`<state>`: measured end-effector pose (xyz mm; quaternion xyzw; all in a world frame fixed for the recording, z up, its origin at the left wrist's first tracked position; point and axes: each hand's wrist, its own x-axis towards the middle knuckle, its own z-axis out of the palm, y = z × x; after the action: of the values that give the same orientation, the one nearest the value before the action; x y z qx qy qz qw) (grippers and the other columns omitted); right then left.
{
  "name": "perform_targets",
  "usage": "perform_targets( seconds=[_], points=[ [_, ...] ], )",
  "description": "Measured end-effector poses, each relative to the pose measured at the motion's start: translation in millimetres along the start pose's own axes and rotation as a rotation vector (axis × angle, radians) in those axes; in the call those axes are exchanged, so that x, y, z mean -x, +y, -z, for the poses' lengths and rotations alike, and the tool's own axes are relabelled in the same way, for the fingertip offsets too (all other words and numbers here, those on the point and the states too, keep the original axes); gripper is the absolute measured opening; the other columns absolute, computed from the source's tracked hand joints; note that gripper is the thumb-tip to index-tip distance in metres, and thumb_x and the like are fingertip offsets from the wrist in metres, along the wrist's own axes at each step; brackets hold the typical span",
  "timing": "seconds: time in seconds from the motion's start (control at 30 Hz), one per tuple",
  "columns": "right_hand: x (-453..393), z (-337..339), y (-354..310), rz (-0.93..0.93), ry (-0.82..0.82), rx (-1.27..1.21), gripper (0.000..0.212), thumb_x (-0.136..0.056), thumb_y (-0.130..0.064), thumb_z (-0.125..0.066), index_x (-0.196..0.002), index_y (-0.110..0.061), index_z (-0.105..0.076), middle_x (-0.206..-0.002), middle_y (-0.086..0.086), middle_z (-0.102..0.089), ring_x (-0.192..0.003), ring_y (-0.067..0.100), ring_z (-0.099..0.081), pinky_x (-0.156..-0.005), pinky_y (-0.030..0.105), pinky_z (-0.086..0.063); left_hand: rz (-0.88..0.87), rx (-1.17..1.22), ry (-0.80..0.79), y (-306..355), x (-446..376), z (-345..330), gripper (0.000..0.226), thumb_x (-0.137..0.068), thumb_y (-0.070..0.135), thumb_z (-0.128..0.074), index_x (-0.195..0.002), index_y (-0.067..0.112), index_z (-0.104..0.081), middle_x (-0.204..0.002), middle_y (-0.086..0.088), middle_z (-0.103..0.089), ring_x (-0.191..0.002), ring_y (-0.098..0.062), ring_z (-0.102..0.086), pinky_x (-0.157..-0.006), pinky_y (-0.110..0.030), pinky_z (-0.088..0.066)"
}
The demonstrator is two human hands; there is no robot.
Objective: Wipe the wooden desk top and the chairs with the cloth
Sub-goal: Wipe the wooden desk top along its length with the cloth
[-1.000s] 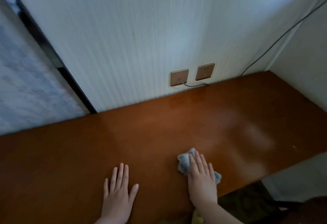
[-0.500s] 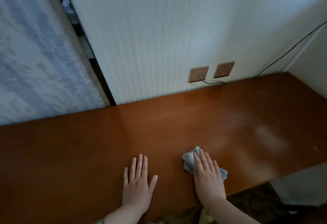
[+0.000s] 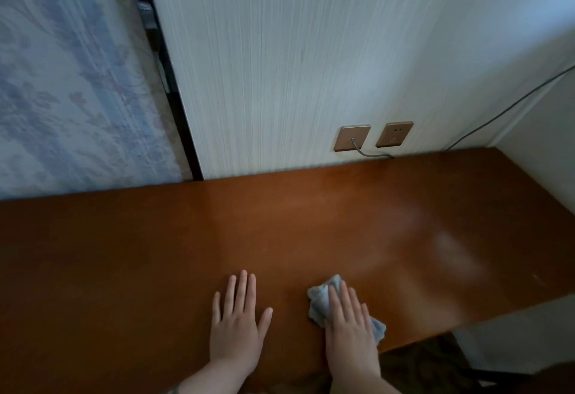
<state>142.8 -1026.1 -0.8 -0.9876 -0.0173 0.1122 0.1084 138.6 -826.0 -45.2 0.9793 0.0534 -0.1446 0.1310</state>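
Observation:
The brown wooden desk top (image 3: 217,238) fills the lower half of the view. A small crumpled light-blue cloth (image 3: 320,300) lies near the desk's front edge, right of centre. My right hand (image 3: 350,328) presses flat on the cloth with straight fingers, covering most of it. My left hand (image 3: 236,325) rests flat on the bare wood about a hand's width to the left of the cloth, fingers straight and spread. No chair is clearly in view.
A white striped wall (image 3: 295,66) stands behind the desk, with two bronze socket plates (image 3: 353,137) and a grey cable (image 3: 497,116) running along it. A patterned curtain (image 3: 68,82) hangs at the left. Dark floor (image 3: 435,359) shows beyond the desk's right front corner.
The view has swung left, so the curtain fills more of the frame. Both hands and the cloth have shifted leftward along the desk's front part, still flat on the wood.

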Motion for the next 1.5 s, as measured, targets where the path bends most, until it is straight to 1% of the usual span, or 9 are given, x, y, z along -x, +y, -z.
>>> perform_targets(
  seconds=[0.17, 0.27, 0.33, 0.53, 0.63, 0.83, 1.07, 1.27, 1.5],
  points=[
    [-22.3, 4.2, -6.3, 0.248, -0.15, 0.035, 0.057, -0.106, -0.032, -0.024, -0.15, -0.037, 0.011, -0.15, -0.018, 0.025, -0.142, 0.007, 0.022, -0.113, 0.031, 0.016, 0.094, 0.046, 0.057, 11.1, -1.3, 0.9, 0.071, -0.095, 0.056, -0.01, -0.144, 0.015, -0.042, -0.15, -0.002, -0.04, -0.14, -0.02, -0.03, -0.113, -0.039, -0.003],
    [-25.7, 11.9, 33.3, -0.083, -0.017, -0.003, 0.054, -0.105, -0.036, -0.018, -0.152, -0.034, 0.011, -0.158, -0.012, 0.017, -0.146, 0.01, 0.015, -0.119, 0.033, 0.006, 0.066, -0.009, 0.102, 24.2, -4.1, 2.1, 0.068, -0.087, 0.056, 0.006, -0.146, 0.023, 0.017, -0.158, 0.005, 0.015, -0.145, -0.013, 0.014, -0.116, -0.036, 0.011],
    [-13.2, 11.9, 47.0, -0.278, 0.021, -0.012, 0.055, -0.105, -0.038, -0.016, -0.153, -0.031, 0.01, -0.16, -0.009, 0.014, -0.147, 0.012, 0.013, -0.12, 0.034, 0.003, 0.02, 0.0, 0.066, 35.6, -4.4, 2.2, 0.071, -0.076, 0.056, 0.021, -0.139, 0.024, 0.028, -0.155, 0.007, 0.025, -0.14, -0.011, 0.026, -0.114, -0.037, 0.014],
    [-12.2, 4.0, 23.1, 0.008, -0.047, -0.075, 0.055, -0.106, -0.028, -0.026, -0.153, -0.034, 0.002, -0.158, -0.013, 0.015, -0.141, 0.006, 0.02, -0.112, 0.031, 0.016, -0.084, 0.007, 0.121, 79.9, -15.2, -1.3, 0.063, -0.096, 0.047, -0.024, -0.152, 0.02, -0.017, -0.16, -0.005, -0.013, -0.147, -0.025, -0.016, -0.116, -0.044, -0.006],
    [-33.7, 15.8, 54.3, 0.09, -0.044, -0.001, 0.055, -0.105, -0.027, -0.029, -0.153, -0.037, -0.002, -0.158, -0.015, 0.013, -0.145, 0.009, 0.014, -0.112, 0.031, 0.015, -0.223, -0.043, 0.036, 102.3, -23.5, -6.7, 0.06, -0.101, 0.046, -0.016, -0.154, 0.025, 0.003, -0.161, 0.001, 0.012, -0.148, -0.02, 0.01, -0.118, -0.041, 0.005],
    [-5.9, 19.7, 103.0, -0.366, 0.132, -0.098, 0.053, -0.106, -0.031, -0.023, -0.153, -0.033, 0.0, -0.16, -0.009, 0.013, -0.143, 0.011, 0.019, -0.114, 0.034, 0.014, -0.307, -0.065, 0.048, 139.8, -28.7, -14.4, 0.059, -0.099, 0.049, -0.005, -0.151, 0.025, 0.011, -0.16, 0.004, 0.014, -0.146, -0.017, 0.015, -0.116, -0.04, 0.007],
    [-18.2, 35.1, 141.9, 0.125, -0.102, -0.057, 0.059, -0.105, -0.025, -0.032, -0.153, -0.033, 0.002, -0.156, -0.013, 0.018, -0.142, 0.007, 0.02, -0.115, 0.034, 0.014, -0.436, -0.112, 0.037, 186.3, -44.2, -29.7, 0.057, -0.097, 0.038, -0.028, -0.148, 0.015, -0.017, -0.157, -0.002, -0.023, -0.146, -0.02, -0.017, -0.116, -0.044, -0.019],
    [-15.6, 44.7, 202.2, -0.413, 0.144, -0.128, 0.059, -0.105, -0.027, -0.03, -0.153, -0.029, 0.004, -0.16, -0.007, 0.013, -0.145, 0.013, 0.016, -0.115, 0.035, 0.012, -0.511, -0.125, 0.056, 252.4, -59.4, -41.0, 0.061, -0.092, 0.051, 0.008, -0.149, 0.028, 0.006, -0.156, 0.005, 0.01, -0.146, -0.017, 0.011, -0.117, -0.041, 0.001],
    [-32.1, 51.5, 228.1, -0.009, 0.004, -0.104, 0.062, -0.103, -0.022, -0.036, -0.153, -0.028, 0.0, -0.149, -0.011, 0.022, -0.14, 0.008, 0.021, -0.115, 0.036, 0.014, -0.542, -0.159, -0.02, 293.8, -83.2, -47.4, 0.056, -0.099, 0.034, -0.032, -0.151, 0.023, -0.013, -0.159, 0.002, -0.011, -0.147, -0.018, -0.004, -0.119, -0.044, -0.013]
  ],
)
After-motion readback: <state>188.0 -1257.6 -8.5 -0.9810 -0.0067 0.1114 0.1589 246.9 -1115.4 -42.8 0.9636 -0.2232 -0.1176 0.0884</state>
